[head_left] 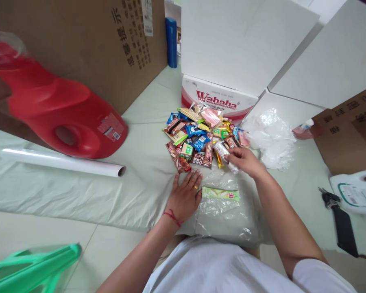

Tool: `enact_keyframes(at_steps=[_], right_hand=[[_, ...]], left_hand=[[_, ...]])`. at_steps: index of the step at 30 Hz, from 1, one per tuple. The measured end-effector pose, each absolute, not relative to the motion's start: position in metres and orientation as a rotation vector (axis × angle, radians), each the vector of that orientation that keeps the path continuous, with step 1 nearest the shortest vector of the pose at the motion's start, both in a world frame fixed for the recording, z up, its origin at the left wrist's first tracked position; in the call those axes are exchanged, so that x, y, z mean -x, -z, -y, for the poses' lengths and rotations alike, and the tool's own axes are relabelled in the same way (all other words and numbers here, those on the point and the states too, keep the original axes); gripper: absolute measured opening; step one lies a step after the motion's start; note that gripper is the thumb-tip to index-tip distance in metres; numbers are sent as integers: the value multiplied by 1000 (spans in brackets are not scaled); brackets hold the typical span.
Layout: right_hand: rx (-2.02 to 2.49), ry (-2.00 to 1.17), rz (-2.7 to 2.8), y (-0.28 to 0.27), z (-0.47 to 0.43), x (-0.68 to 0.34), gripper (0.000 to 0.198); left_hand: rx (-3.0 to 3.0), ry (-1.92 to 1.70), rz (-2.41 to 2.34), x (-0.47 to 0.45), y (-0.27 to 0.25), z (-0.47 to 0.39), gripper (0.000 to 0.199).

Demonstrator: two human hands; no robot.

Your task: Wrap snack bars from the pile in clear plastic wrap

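My left hand lies flat with its fingers stretched out, on the cloth at the left edge of a clear plastic bag. A green-wrapped snack bar rests on that bag, just right of the hand. My right hand pinches a white wrapped snack at the right front of a heap of packaged snacks. Brown, blue, green and pink wrappers show in the heap. The lower part of the white packet is partly covered by my fingers.
Crumpled clear bags lie right of the heap. Behind stands a Wahaha carton. A red jug and a white roll are at left. A black-handled tool and a white jug lie at right.
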State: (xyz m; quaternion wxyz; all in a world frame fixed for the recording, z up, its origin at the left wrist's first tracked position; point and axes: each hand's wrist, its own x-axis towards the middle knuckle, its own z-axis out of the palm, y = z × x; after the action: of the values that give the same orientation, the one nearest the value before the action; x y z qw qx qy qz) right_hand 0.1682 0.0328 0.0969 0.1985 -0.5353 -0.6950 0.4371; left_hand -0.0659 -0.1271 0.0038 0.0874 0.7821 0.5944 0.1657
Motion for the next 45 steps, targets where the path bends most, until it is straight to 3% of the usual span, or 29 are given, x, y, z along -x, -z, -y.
enact_keyframes(at_steps=[6,15,19,22,26,31,35,42,45], right_hand=[[1404,-1186,1435,-96,-58,-172,54],[1533,-749,1713,-95,-92,-175,34],[1395,-284,2191,-98,-129,-130,55],[1315,-136,2412,-95,-162,-89,76],[1398,-226,2617,-92,-191,-73,88],[1459,-177,2646,-98,-185,-124,58],[1508,-325,2638,-103,-170,-165,55],[1469,-774,1935,-93,-168,-173,63],[1446,-729,1854,-92,-175,-170,62]], left_hand=[[-2330,-485,-1768,66,-2,127,52],[-2325,-502,-1761,66,-5,128,52],[-2340,-491,-1766,67,-5,127,52],[-2347,-480,-1769,67,-5,127,52],[-2346,-480,-1764,67,-5,128,52],[-2325,-510,-1753,68,-4,127,52],[-2308,-523,-1761,68,-5,127,51],[-2291,-511,-1758,67,-6,127,51],[-2290,-500,-1754,67,-6,127,52]])
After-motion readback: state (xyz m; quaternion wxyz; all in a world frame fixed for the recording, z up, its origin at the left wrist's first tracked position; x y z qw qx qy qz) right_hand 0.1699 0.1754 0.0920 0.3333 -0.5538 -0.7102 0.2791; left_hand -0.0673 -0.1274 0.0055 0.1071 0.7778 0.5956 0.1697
